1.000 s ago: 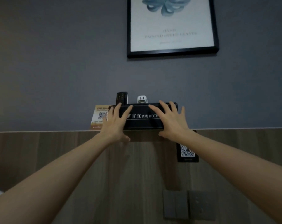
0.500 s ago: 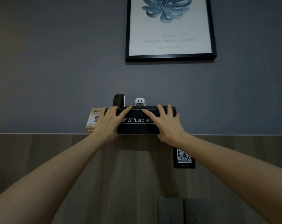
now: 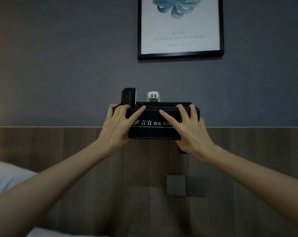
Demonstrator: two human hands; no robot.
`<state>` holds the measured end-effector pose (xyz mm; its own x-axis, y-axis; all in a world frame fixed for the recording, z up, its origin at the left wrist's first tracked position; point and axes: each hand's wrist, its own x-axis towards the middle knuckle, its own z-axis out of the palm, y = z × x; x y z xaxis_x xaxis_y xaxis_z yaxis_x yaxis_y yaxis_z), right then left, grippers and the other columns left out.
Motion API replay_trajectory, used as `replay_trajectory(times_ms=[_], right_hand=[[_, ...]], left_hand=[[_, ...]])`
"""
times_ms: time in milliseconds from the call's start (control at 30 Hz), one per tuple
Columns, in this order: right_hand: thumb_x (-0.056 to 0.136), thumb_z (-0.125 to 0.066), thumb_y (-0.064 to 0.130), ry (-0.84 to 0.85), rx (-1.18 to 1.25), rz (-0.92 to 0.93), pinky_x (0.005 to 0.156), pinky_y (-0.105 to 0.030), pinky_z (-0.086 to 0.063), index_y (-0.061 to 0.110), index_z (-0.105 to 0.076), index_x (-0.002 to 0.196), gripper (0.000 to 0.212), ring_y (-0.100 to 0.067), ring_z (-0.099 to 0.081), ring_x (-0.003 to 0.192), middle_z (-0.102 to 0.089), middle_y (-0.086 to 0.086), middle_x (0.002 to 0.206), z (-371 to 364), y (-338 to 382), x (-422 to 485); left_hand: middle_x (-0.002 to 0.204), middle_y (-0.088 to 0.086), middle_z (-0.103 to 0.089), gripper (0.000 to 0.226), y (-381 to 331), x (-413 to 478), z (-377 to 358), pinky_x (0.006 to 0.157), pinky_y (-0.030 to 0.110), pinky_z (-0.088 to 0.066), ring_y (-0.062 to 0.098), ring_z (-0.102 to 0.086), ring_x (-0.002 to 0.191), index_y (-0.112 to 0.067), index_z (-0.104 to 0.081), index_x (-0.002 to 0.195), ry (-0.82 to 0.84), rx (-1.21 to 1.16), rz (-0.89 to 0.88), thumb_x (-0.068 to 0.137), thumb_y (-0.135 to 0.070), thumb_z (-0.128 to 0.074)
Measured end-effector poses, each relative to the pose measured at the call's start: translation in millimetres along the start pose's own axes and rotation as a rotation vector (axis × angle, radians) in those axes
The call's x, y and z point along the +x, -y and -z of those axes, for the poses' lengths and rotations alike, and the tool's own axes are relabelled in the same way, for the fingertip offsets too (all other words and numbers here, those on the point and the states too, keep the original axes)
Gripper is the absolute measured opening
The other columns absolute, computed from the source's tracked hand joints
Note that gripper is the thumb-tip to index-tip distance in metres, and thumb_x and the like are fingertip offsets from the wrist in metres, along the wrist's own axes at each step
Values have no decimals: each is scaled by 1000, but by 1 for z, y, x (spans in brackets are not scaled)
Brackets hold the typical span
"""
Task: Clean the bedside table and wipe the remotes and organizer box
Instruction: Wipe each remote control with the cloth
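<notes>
A black organizer box [image 3: 155, 129] with white hotel lettering is held in front of the wood wall panel, lifted off the ledge. My left hand [image 3: 118, 127] grips its left end and my right hand [image 3: 189, 130] grips its right end, fingers spread over the front and rim. Two dark remotes [image 3: 128, 96] stand upright in the box's left compartment. A white plug adapter [image 3: 153, 96] sticks up beside them. The bedside table is out of view.
A framed leaf print [image 3: 180, 26] hangs on the grey wall above. Grey wall switches [image 3: 186, 185] sit on the wood panel [image 3: 76, 159] below the box. A white pillow [image 3: 6, 177] lies at the lower left. A card is mostly hidden behind my left hand.
Both hands have closed around the box's ends and drawn it off the ledge toward me. The box now covers the QR sign on the panel, and the pillow has come into view.
</notes>
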<state>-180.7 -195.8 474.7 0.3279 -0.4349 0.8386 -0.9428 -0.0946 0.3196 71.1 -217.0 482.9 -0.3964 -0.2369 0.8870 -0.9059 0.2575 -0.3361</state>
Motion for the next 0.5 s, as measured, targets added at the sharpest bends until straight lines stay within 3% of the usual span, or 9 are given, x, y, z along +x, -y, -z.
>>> replay_trajectory(times_ms=[133,300,500], right_hand=[[74,-77,24,-52,-19,26,86,-63,-47,42,-11,152,103,-48,-24,133,-29,-17,148,13,7,-49],[75,-77,23,-46,19,53,85,-64,-47,38,-22,151,95,-47,-28,132,-33,-19,146,20,21,-116],[68,-82,22,20,86,35,81,-60,-48,39,-28,149,98,-48,-31,130,-37,-18,145,5,36,-199]], left_hand=[[127,15,-46,105,-29,-45,29,81,45,-51,32,-45,116,-29,-30,150,23,-41,40,61,-18,-86],[130,19,-45,101,-65,-108,42,100,62,-37,34,-40,123,-24,-32,150,48,-37,41,64,-15,-85],[131,21,-43,105,-111,-180,38,106,62,-27,39,-42,127,-23,-31,150,128,-94,44,60,-1,-79]])
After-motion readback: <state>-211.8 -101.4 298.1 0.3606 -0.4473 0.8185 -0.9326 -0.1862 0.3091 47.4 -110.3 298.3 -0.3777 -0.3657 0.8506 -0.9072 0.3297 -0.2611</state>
